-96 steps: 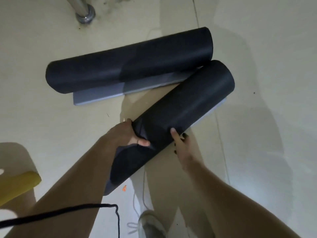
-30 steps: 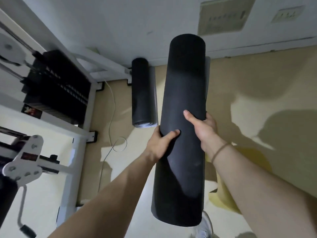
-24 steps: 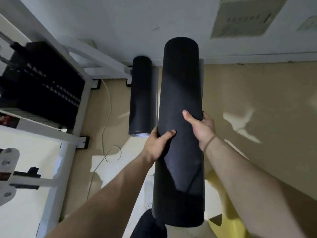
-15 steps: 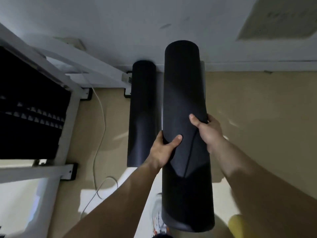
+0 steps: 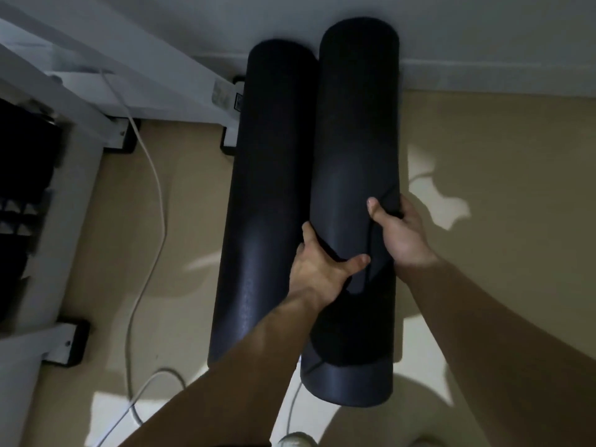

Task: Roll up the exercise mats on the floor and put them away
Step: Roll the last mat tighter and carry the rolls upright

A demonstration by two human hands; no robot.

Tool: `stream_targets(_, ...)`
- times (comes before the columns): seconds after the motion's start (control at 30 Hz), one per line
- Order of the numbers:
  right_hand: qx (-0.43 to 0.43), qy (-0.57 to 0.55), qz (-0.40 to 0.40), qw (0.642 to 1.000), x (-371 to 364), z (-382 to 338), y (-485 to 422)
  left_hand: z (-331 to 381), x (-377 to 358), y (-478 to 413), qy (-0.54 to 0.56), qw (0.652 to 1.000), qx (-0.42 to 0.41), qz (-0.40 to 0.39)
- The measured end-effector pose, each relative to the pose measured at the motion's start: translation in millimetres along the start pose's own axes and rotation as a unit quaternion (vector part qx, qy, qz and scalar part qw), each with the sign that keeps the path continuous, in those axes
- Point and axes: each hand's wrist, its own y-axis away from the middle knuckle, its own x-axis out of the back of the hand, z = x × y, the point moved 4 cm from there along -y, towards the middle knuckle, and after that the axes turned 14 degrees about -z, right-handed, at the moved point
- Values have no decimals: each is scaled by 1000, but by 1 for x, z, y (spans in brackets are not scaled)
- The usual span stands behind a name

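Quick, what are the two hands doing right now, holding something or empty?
Left hand: closed around the rolled black mat, thumb across its front.
Right hand: gripping the same mat from its right side.

Item 1, floor mat (image 5: 267, 188): black, tightly rolled, a long cylinder lying on the floor, running from 6 to 12 o'clock with its far end at the wall.

Item 2, held mat (image 5: 354, 124): black, rolled, outer flap loose at mid-length. I log it parallel at item 1's 3 o'clock, touching it, gripped mid-length by my left hand (image 5: 319, 269) and right hand (image 5: 400, 233).
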Motion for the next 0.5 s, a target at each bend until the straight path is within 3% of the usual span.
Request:
stream_targets(0.17, -14, 66, 2, 998, 1, 11, -10, 8, -7, -1, -152, 985, 18, 78)
stream_targets(0.3, -75, 157, 13, 985, -10, 0, 0, 25, 4, 21, -306, 946, -18, 100)
stream_targets(0.5, -152, 280, -6, 948, -4, -54, 74, 70, 15, 74, -283, 959, 8, 26)
